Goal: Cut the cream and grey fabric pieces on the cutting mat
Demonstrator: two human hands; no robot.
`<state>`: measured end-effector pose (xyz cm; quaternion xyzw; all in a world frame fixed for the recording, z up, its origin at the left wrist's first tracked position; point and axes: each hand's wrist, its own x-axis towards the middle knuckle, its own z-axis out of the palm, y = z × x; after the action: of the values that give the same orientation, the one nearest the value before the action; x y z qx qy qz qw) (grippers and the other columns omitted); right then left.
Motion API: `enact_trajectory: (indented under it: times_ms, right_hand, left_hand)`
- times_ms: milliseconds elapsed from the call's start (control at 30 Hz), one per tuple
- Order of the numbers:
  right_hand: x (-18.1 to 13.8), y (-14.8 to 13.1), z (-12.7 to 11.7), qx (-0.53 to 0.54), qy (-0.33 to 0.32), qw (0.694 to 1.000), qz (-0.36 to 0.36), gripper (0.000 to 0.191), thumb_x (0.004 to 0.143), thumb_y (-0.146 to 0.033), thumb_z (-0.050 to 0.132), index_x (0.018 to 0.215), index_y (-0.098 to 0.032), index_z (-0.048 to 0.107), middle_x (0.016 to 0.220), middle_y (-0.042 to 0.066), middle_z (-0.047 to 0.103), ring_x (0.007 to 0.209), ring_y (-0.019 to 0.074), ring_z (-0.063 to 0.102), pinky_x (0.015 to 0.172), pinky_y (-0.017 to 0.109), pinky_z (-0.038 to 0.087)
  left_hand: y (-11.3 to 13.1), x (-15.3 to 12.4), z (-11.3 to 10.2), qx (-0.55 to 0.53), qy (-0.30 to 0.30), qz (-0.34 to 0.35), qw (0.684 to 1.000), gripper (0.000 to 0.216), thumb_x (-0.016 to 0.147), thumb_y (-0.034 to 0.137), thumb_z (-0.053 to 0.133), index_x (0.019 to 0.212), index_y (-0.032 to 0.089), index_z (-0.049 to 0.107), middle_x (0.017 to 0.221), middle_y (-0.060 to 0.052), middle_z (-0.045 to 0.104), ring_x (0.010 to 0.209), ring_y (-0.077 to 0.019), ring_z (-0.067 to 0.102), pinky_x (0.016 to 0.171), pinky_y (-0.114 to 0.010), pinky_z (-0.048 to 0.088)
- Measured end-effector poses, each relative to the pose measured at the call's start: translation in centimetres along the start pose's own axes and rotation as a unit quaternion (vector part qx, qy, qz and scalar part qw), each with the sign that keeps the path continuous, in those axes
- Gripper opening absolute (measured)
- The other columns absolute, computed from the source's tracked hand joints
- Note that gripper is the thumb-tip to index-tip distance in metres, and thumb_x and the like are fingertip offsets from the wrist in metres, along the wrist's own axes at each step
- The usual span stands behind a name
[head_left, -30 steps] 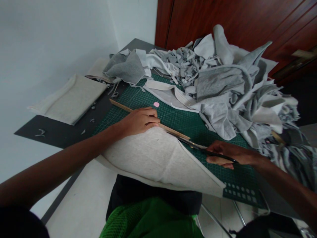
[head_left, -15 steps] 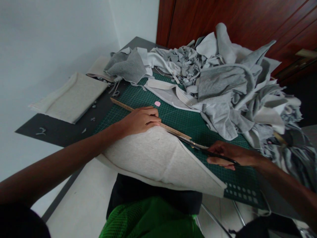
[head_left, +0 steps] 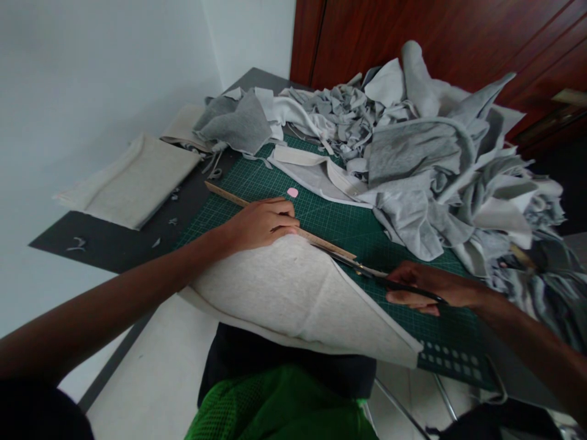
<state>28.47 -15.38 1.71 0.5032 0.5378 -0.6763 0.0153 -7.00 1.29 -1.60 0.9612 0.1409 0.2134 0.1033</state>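
Observation:
A cream fabric piece (head_left: pixel 284 293) lies over the near edge of a green cutting mat (head_left: pixel 339 220). My left hand (head_left: pixel 261 221) presses down on the fabric's far edge with its fingers closed, right against a wooden ruler (head_left: pixel 229 197) that runs along that edge. My right hand (head_left: pixel 426 287) is closed on black-handled scissors (head_left: pixel 362 267), whose blades sit at the fabric's edge by the ruler's right end.
A big heap of grey and white fabric scraps (head_left: pixel 426 159) covers the back right of the table. A folded cream cloth (head_left: pixel 132 180) lies at the left on the dark tabletop (head_left: pixel 92 244). A small pink chalk (head_left: pixel 292 192) rests on the mat. Wooden doors stand behind.
Almost nothing has moved. Both hands hold their places; the view has shifted slightly.

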Motion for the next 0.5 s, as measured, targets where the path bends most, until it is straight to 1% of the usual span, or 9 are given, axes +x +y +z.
enact_trajectory:
  times_ms: [167,400,500]
  right_hand:
    - [0.03,-0.36,0.04,0.005,-0.005,1.0,-0.003,0.043,0.085,-0.048,0.064,0.064,-0.021,0.039,0.048,-0.01,0.034,0.038,0.0043,0.036,0.036,0.016,0.033]
    - [0.15,-0.83,0.25,-0.01,0.0,1.0,0.005,0.047,0.086,-0.052,0.062,0.061,-0.021,0.037,0.047,-0.01,0.034,0.037,0.0041,0.036,0.036,0.016,0.033]
    - [0.17,-0.85,0.13,-0.017,0.0,1.0,0.008,0.048,0.083,-0.055,0.064,0.061,-0.021,0.039,0.045,-0.01,0.036,0.036,0.0048,0.037,0.036,0.017,0.034]
  left_hand:
    - [0.05,0.02,-0.04,0.004,-0.008,-0.004,1.0,0.025,0.099,0.032,0.047,0.098,0.021,0.07,0.092,-0.003,0.063,0.09,-0.017,0.059,0.084,-0.029,0.044]
    - [0.02,-0.05,0.03,0.005,-0.002,-0.002,1.0,0.026,0.099,0.031,0.047,0.098,0.021,0.07,0.091,-0.004,0.063,0.09,-0.0172,0.058,0.084,-0.03,0.045]
    - [0.01,-0.05,0.01,0.006,-0.006,-0.004,1.0,0.026,0.099,0.031,0.046,0.098,0.022,0.07,0.092,-0.004,0.063,0.09,-0.0172,0.059,0.085,-0.03,0.045]
